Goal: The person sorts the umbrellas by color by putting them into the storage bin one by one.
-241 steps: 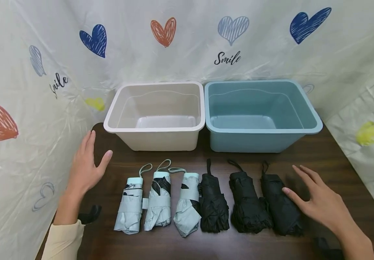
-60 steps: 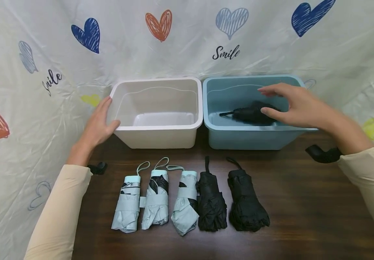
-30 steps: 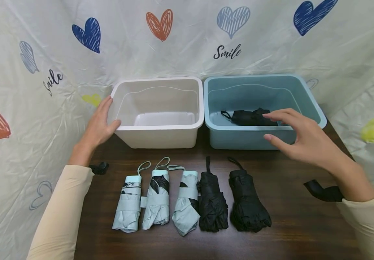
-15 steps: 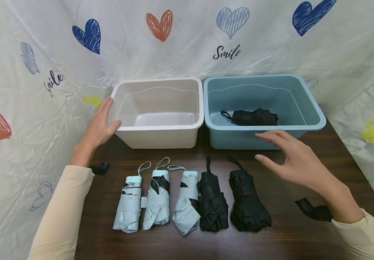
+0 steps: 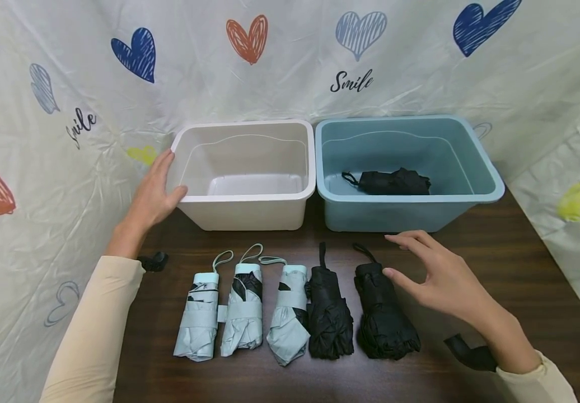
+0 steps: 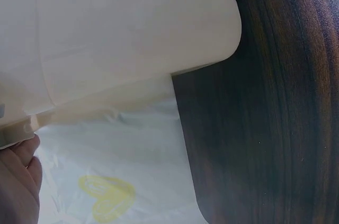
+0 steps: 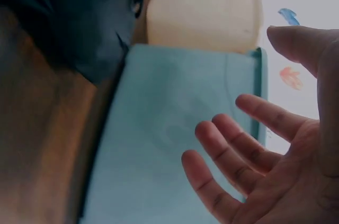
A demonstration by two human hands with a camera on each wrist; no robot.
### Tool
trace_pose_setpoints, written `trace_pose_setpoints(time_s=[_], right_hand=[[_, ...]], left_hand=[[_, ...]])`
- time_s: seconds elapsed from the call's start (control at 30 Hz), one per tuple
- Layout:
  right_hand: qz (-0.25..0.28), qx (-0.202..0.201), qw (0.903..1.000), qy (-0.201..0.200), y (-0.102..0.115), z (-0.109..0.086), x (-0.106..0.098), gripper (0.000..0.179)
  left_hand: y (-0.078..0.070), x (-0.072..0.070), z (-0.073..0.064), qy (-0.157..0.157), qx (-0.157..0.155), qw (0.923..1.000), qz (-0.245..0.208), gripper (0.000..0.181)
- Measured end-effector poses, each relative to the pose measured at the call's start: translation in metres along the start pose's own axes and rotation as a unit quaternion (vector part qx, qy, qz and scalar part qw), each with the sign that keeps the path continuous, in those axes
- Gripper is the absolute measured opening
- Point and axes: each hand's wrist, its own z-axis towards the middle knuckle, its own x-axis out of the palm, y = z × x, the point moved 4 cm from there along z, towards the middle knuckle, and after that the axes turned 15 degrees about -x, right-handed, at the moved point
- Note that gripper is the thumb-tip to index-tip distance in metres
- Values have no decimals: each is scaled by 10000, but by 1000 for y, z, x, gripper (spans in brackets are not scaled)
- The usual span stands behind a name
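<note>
My left hand (image 5: 150,196) rests against the left rim of the beige bin (image 5: 242,215), its fingers fairly straight along the edge; the left wrist view shows fingers (image 6: 24,166) at that rim. My right hand (image 5: 436,274) hovers empty, fingers spread, just right of the rightmost black folding umbrella (image 5: 383,316) on the table. A second black folding umbrella (image 5: 329,316) lies left of it. Three pale blue folding umbrellas (image 5: 199,319) with wrist loops continue the row leftward. Inside the blue bin (image 5: 380,215), another black folding umbrella (image 5: 393,182) lies on its side.
Both bins stand side by side at the back of the dark wooden table (image 5: 290,383). Behind them hangs a white sheet (image 5: 295,95) printed with hearts. A black strap (image 5: 471,352) is on my right wrist, another (image 5: 154,262) on my left.
The far-right black umbrella went from the table into the blue bin. My right hand released it and came back toward the row; my left hand moved onto the beige bin's rim.
</note>
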Motion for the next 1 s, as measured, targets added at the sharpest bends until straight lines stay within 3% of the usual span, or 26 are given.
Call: trace_pose_setpoints(time_s=[0.33, 0.7, 0.87, 1.0], right_hand=[[215, 939, 9934, 630, 2, -18, 34, 73], [282, 2197, 9689, 1100, 10, -39, 65, 100], [280, 2514, 9590, 1276, 18, -47, 76, 105], [82, 2539, 9547, 1551, 19, -47, 81, 109]], left_hand=[[-2, -2, 3, 25, -67, 10000, -3, 87], [-1, -5, 3, -9, -30, 10000, -12, 86], [0, -4, 0, 71, 49, 10000, 30, 85], [1, -3, -1, 67, 78, 9999, 12, 86]])
